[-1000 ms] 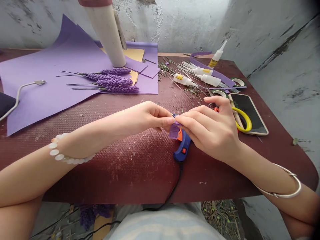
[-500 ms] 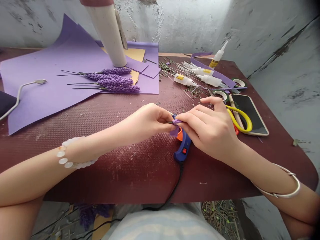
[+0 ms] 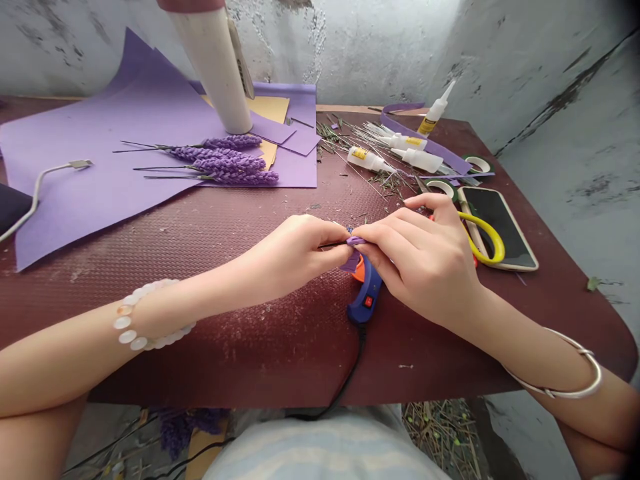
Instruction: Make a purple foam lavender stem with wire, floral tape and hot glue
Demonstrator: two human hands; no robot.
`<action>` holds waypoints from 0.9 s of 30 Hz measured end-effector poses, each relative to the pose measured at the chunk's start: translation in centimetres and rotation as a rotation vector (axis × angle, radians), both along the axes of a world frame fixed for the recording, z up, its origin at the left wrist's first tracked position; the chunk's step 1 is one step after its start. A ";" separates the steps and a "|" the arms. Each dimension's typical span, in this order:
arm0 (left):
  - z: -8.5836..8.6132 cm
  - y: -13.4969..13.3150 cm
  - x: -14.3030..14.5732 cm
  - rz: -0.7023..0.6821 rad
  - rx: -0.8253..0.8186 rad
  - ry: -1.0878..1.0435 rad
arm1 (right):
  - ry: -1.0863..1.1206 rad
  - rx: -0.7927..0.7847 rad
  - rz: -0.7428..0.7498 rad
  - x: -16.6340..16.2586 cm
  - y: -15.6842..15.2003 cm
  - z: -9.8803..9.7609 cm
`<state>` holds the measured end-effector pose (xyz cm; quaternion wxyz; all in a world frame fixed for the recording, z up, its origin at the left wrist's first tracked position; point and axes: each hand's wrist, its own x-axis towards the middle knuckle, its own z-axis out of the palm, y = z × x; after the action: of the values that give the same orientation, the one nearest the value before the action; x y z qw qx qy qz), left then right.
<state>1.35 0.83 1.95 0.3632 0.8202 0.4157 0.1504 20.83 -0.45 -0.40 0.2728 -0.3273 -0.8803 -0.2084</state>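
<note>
Between the fingertips of both hands, over the middle of the table, is a small purple foam piece (image 3: 355, 241) on a thin dark stem (image 3: 333, 245). My left hand (image 3: 293, 257) is closed, pinching the stem, its thumb and forefinger close to the purple piece. My right hand (image 3: 420, 263) pinches the purple piece with thumb and forefinger, its other fingers loosely bent. Just below the hands lies a blue hot glue gun (image 3: 369, 293) with an orange part and a red switch. The hands cover its front end.
Finished-looking purple flower sprigs (image 3: 230, 163) lie on a purple foam sheet (image 3: 90, 167) beside a white bottle (image 3: 220, 73). Right of them are glue bottles (image 3: 370, 160), wire stems, green tape (image 3: 443, 189), yellow-handled scissors (image 3: 493, 243) and a phone (image 3: 505, 230). A black cord (image 3: 353, 373) crosses the table's front edge.
My left hand has shifted slightly down and its fingers have straightened along the stem. The purple piece appears turned a little between my fingertips. My right hand stays almost in place.
</note>
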 end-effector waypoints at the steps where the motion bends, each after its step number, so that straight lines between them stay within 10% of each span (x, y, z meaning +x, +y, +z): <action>1: 0.1 0.1 -0.1 -0.005 -0.031 -0.011 | 0.002 0.000 0.001 0.0 0.0 0.0; 12: 1.0 1.7 -1.4 -0.156 -0.453 -0.202 | -0.015 0.102 0.079 0.5 0.2 -0.2; 27: 1.0 1.3 -1.1 -0.026 -0.056 -0.043 | 0.050 -0.018 0.116 0.7 0.0 -0.3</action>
<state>0.27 2.16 2.97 0.3970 0.8116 0.4009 0.1516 21.57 -0.41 -0.69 0.3035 -0.2832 -0.8926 -0.1760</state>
